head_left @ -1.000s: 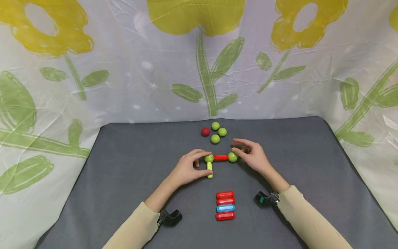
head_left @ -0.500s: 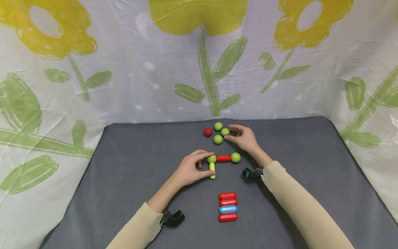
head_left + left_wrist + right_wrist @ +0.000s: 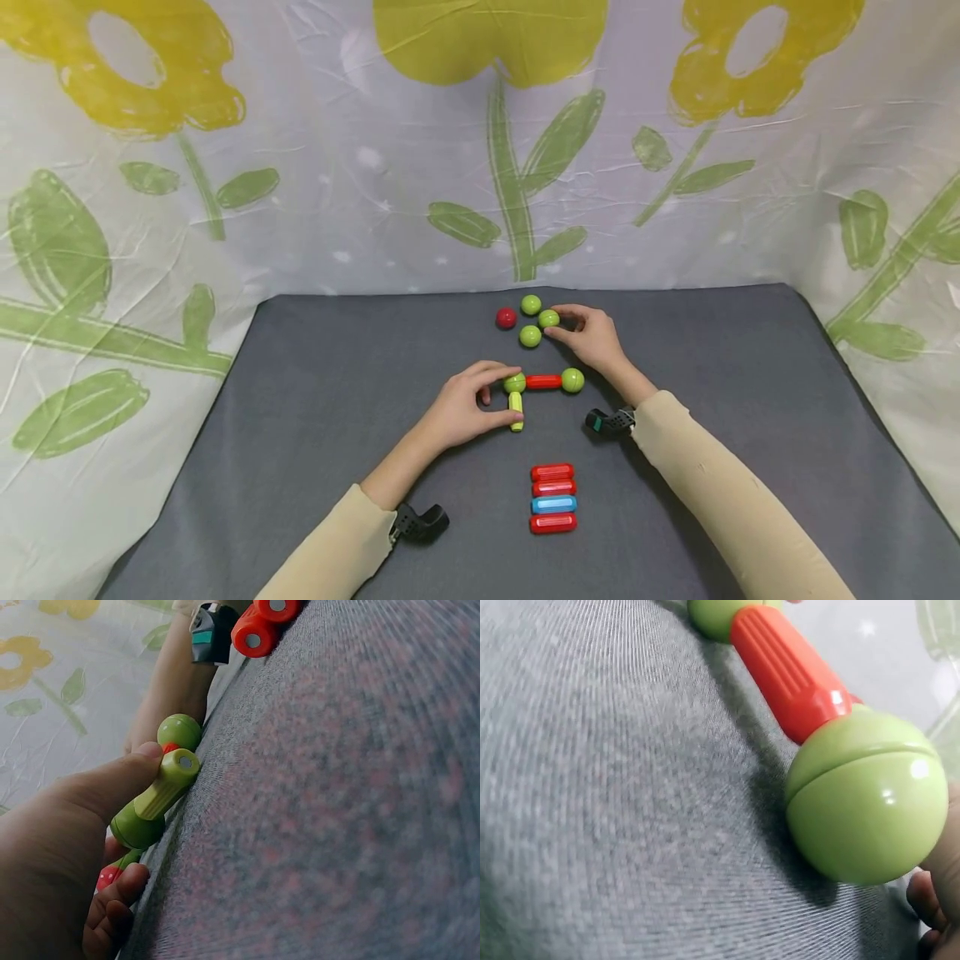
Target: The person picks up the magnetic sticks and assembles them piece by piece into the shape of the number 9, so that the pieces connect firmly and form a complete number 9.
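Observation:
In the head view, a red magnetic rod (image 3: 543,382) joins a left green ball (image 3: 514,382) to a right green ball (image 3: 573,381). A yellow-green magnetic rod (image 3: 516,410) extends from the left ball toward the person. My left hand (image 3: 461,407) holds this corner, thumb on the yellow-green rod's near end and fingertips at the ball. Metal shows in that rod's end in the left wrist view. Farther back, my right hand (image 3: 595,337) pinches a loose green ball (image 3: 549,319) between thumb and fingers. The right wrist view shows the joined red rod (image 3: 787,671) up close.
Beside the pinched ball lie a red ball (image 3: 506,318) and two green balls, one of them a nearer green ball (image 3: 530,337). Nearer the person, three red rods and a blue rod (image 3: 554,505) lie stacked in a column on the grey cloth (image 3: 337,358). A flowered curtain (image 3: 375,250) hangs behind.
My right hand has left the right end of the red rod, moved back to the loose balls, and its fingers have closed on one green ball. My left hand stays at the corner.

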A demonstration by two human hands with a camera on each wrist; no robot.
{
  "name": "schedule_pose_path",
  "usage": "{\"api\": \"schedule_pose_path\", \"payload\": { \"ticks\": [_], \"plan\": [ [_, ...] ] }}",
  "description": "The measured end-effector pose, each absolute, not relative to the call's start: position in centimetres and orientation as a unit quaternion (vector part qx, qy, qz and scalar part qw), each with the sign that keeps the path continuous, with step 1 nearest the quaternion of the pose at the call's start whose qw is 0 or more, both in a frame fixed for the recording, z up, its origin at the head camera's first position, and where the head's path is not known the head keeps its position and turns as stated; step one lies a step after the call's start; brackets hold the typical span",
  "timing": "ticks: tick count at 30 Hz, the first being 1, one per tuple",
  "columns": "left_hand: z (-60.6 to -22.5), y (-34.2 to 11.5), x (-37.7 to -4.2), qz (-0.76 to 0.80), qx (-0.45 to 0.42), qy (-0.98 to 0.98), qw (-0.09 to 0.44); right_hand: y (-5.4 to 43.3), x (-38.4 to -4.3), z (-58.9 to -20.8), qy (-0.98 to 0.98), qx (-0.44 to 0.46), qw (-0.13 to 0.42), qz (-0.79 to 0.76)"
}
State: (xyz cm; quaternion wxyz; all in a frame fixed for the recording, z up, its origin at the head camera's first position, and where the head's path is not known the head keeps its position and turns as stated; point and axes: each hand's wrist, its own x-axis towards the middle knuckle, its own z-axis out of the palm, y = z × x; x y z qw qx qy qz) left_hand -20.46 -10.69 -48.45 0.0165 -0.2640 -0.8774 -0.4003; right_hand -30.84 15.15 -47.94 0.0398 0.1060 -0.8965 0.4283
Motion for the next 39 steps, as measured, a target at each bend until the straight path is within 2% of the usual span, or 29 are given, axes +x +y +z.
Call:
{"api": "schedule_pose_path", "payload": {
  "ticks": [6,12,18,30,39],
  "plan": [
    [-48.4,-10.7,-20.4,-0.4,-0.262,-0.878,0.007,15.7,-29.1,-46.8,-0.874,0.108,0.054,0.471],
    [-48.6,-10.7,-20.3,-0.398,-0.263,-0.879,0.009,15.8,-23.6,-45.6,-0.846,0.176,0.089,0.495],
    [-48.5,-10.8,-20.2,-0.393,-0.268,-0.88,0.019,15.4,-19.4,-47.6,-0.804,0.283,0.058,0.519],
    [-48.5,-10.7,-20.2,-0.385,-0.257,-0.886,0.018,16.1,-19.4,-49.4,-0.78,0.415,-0.008,0.467],
    [-48.2,-10.6,-20.2,-0.385,-0.258,-0.886,0.014,16.0,-19.3,-49.2,-0.781,0.431,-0.028,0.451]
  ]
}}
